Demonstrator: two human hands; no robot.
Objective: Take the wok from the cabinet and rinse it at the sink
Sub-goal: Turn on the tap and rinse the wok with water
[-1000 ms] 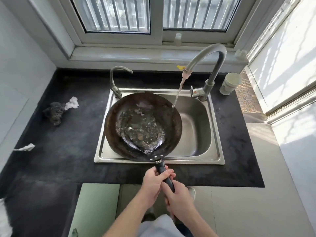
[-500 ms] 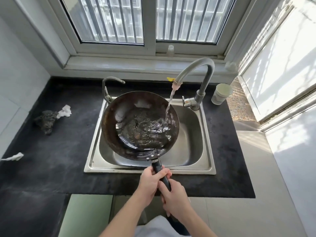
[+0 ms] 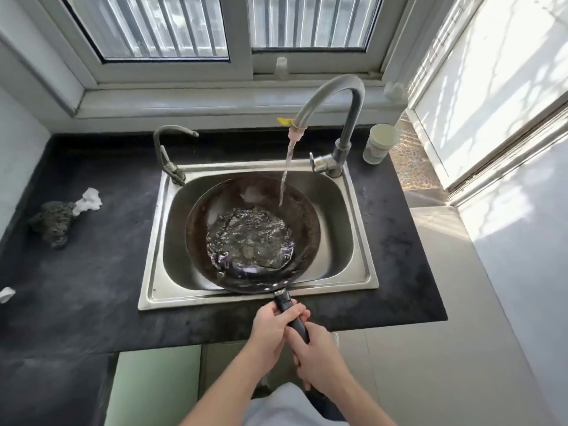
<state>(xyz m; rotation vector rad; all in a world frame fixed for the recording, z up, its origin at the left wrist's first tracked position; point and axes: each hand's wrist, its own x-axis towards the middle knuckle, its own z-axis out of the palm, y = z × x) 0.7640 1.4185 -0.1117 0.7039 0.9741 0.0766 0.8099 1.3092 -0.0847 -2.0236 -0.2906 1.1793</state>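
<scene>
Gripping the wok (image 3: 252,238) handle, left hand (image 3: 272,325) and right hand (image 3: 318,358) hold it under faucet (image 3: 332,99) water in the sink (image 3: 359,241).

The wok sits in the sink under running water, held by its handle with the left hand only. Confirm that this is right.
Not quite: the head view shows both hands on the handle, the left hand nearer the pan and the right hand behind it. The rest holds: the wok is in the sink under running water from the faucet.
</scene>
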